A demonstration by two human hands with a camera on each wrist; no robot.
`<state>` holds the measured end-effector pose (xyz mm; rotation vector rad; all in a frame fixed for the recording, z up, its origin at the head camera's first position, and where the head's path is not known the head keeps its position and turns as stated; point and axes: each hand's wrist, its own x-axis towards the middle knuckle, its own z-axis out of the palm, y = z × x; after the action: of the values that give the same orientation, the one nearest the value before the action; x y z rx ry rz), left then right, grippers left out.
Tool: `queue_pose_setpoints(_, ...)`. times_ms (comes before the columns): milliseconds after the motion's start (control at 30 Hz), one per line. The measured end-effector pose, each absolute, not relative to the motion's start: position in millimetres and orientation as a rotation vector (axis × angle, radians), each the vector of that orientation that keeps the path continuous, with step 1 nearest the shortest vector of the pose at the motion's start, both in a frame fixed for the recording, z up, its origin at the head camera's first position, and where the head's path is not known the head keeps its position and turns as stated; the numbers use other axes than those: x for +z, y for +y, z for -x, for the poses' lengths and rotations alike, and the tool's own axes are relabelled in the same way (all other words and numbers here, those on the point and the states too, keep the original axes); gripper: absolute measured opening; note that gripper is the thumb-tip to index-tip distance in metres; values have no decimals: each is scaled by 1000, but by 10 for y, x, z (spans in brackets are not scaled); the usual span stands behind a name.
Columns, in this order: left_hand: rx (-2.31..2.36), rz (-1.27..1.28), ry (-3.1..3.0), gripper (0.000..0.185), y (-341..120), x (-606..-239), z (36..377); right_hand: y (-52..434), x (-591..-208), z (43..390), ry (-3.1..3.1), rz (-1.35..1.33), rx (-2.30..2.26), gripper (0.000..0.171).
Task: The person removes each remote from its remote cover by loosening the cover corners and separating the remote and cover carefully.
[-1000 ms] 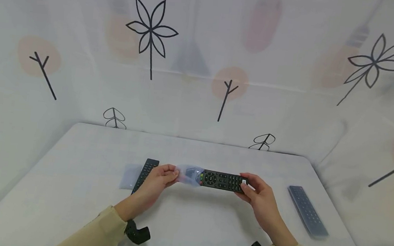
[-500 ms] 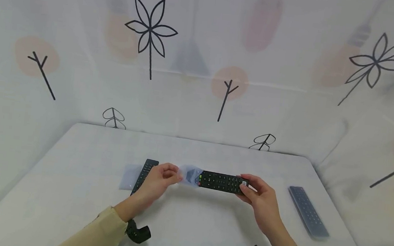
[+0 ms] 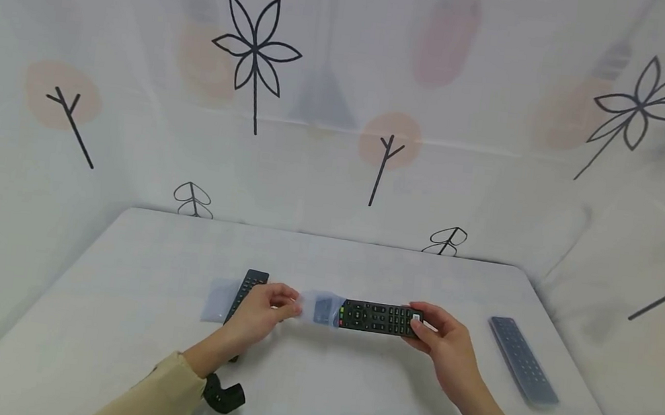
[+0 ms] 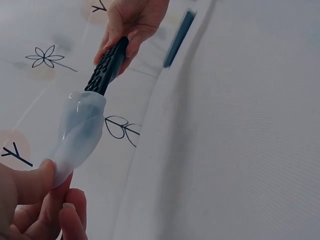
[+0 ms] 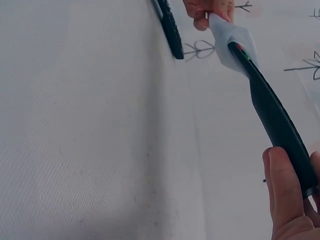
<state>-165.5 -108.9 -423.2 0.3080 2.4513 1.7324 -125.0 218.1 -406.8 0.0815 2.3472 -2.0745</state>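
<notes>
With the head view's centre as my clock hub, a printed fabric backdrop [image 3: 314, 178] fills everything around 12, and the white bench [image 3: 319, 392] spreads below it toward 6. Two beige sleeves [image 3: 155, 392] come in from about 7 and 5. At 7 I see the left hand [image 3: 261, 311] pinching the loose end of a clear plastic pouch between thumb and finger; between 4 and 5 the right hand [image 3: 448, 347] grips one end of a black remote control, thumb on top. A bluish covered remote [image 3: 523, 361] lies on the bench at 4, well apart from the hands. The black remote control [image 3: 381, 319] is held above the bench at 5, its 9 o'clock end inside the clear plastic pouch [image 3: 324, 309], coloured buttons at the pouch's mouth. A second dark remote [image 3: 246, 291] lies between 7 and 8, partly hidden by the left hand, with a flat translucent bag [image 3: 219, 300] touching or under it; I can't tell which.
</notes>
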Motion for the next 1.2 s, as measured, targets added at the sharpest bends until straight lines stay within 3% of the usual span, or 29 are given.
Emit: queue_pose_setpoints(1200,1896,-141,2229,18,-1179,-4137,1663,2251,-4103,1200,2282,-86,-2141,36)
